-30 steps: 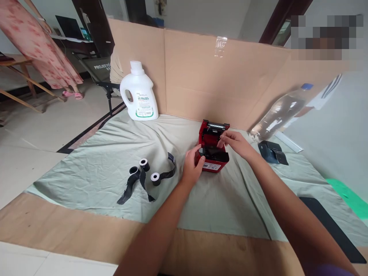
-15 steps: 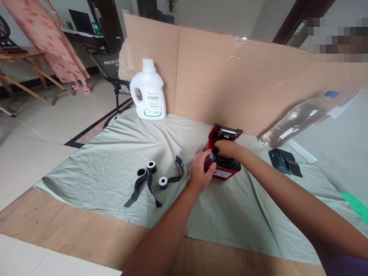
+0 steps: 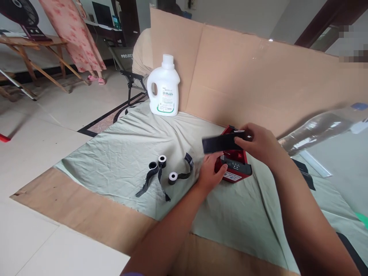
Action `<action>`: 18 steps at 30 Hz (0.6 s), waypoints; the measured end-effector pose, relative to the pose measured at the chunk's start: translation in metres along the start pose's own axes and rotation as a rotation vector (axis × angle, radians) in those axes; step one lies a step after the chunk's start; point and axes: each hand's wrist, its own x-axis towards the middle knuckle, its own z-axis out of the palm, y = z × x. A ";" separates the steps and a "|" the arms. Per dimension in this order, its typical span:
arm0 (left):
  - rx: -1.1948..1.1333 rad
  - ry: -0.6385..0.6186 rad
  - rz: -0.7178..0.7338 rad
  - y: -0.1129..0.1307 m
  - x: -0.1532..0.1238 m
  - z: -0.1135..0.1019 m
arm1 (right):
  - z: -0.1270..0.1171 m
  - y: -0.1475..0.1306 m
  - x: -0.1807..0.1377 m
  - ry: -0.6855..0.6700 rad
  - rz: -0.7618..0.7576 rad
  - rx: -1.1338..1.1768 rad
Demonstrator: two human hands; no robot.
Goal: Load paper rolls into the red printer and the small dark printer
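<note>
A small red printer point(image 3: 236, 168) with its lid open stands on a pale green cloth point(image 3: 138, 138). My left hand point(image 3: 209, 174) grips the printer's left side. My right hand point(image 3: 258, 143) is raised just above the printer, fingers closed on a flat black strip-like part point(image 3: 220, 143) that sticks out to the left. Left of the printer lie three small rolls with black ribbon point(image 3: 165, 174) trailing from them.
A white detergent bottle point(image 3: 163, 88) stands at the cloth's far edge against a cardboard wall point(image 3: 244, 76). A clear plastic bottle point(image 3: 324, 124) leans at the right, a black device point(image 3: 304, 172) below it. Brown board borders the cloth's front. A person in a patterned dress stands far left.
My right hand went into the open printer, then lifted out holding the black part above it. My left hand stayed on the printer's side. The view shifted left.
</note>
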 end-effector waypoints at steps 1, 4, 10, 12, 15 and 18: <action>0.001 0.003 0.005 0.001 0.000 0.000 | 0.002 -0.013 -0.001 0.004 0.011 0.147; 0.027 0.007 0.014 0.002 0.001 -0.001 | 0.021 -0.047 0.004 -0.178 0.076 0.597; 0.080 0.026 -0.014 -0.002 0.003 0.001 | 0.065 -0.094 0.016 -0.563 0.281 0.889; 0.055 0.032 -0.009 -0.002 0.004 0.002 | 0.070 -0.104 0.016 -0.623 0.311 0.876; 0.036 0.033 -0.038 -0.001 0.005 0.002 | 0.070 -0.116 0.015 -0.691 0.349 0.811; 0.050 0.018 -0.070 -0.002 0.005 0.003 | 0.072 -0.121 0.017 -0.718 0.346 0.766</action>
